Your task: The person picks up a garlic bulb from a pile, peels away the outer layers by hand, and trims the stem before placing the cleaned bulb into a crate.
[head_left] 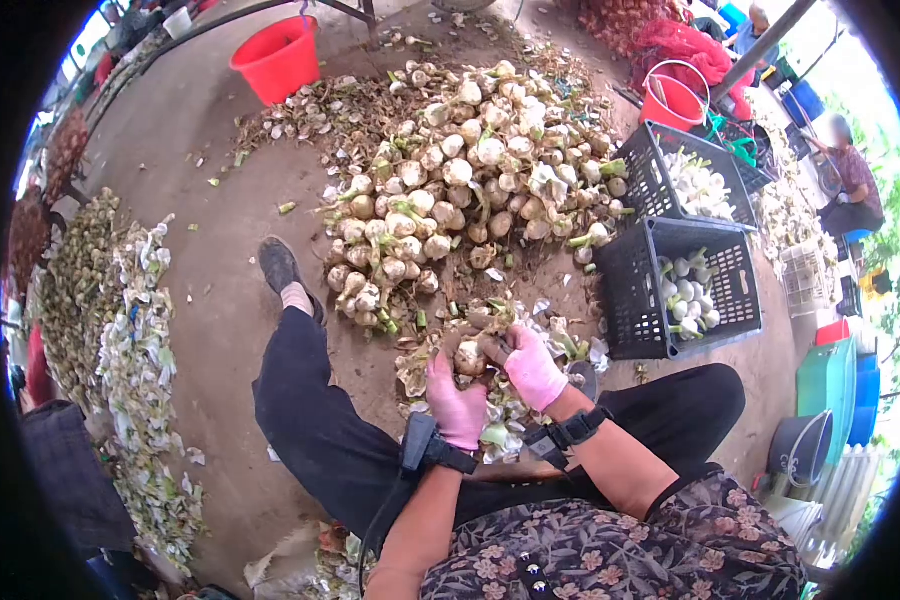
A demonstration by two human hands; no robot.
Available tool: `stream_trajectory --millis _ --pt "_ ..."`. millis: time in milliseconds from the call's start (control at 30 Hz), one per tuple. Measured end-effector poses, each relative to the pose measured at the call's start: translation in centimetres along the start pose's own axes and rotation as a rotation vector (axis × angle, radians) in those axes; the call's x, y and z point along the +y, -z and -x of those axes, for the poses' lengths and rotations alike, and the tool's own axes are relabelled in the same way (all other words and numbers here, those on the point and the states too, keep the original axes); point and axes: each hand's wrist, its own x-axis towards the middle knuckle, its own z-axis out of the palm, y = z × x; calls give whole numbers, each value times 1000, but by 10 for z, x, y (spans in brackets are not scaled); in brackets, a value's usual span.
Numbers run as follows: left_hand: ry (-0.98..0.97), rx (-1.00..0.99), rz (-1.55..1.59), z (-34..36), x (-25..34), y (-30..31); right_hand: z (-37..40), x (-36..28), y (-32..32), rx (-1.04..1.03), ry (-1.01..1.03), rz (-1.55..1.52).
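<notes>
Both my hands wear pink gloves with dark, soiled fingers and meet in front of me between my knees. My left hand [457, 402] is closed around a garlic bulb [470, 358] with roots and loose dry skin on it. From the other side, my right hand [532, 372] grips the same bulb, thumb and fingers pressed together at its edge. Under the hands lie peeled skins [505, 425] and leaf scraps. Just beyond them rises a big heap of unpeeled garlic bulbs [457, 172], brownish, some with cut green stems.
At my right, a black crate [625, 335] holds clean white bulbs; behind it another black crate [638, 165] holds more. Red buckets [278, 65] stand farther off. A long row of skins [135, 380] lies at left. A person [855, 180] sits at far right.
</notes>
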Motion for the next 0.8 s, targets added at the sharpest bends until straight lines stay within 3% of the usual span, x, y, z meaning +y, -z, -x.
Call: stream_trajectory --millis 67,100,167,300,367,400,467,533,633,700,800 --pt "-30 -16 -58 1 -5 2 6 -5 -6 5 183 -339" --pt "-31 -15 -57 1 -5 2 3 4 -7 5 185 -338" --pt "159 -55 223 1 -4 2 -4 19 -6 -19 295 -154" --pt "88 -101 172 2 -13 10 3 19 2 43 357 -142" --pt "366 -54 377 1 -14 11 2 16 12 58 349 159" --pt "366 -57 377 -1 -13 14 4 11 13 61 349 158" --pt "603 -243 946 -4 -10 20 13 2 17 86 261 193" --pt "570 -305 888 -5 -17 18 1 29 19 75 294 102" --pt "693 -295 968 -2 -16 14 1 39 24 55 303 27" --pt "493 -280 633 0 -22 9 11 18 29 23 229 80" --pt "488 -240 501 -5 -10 15 15 16 25 1 362 57"
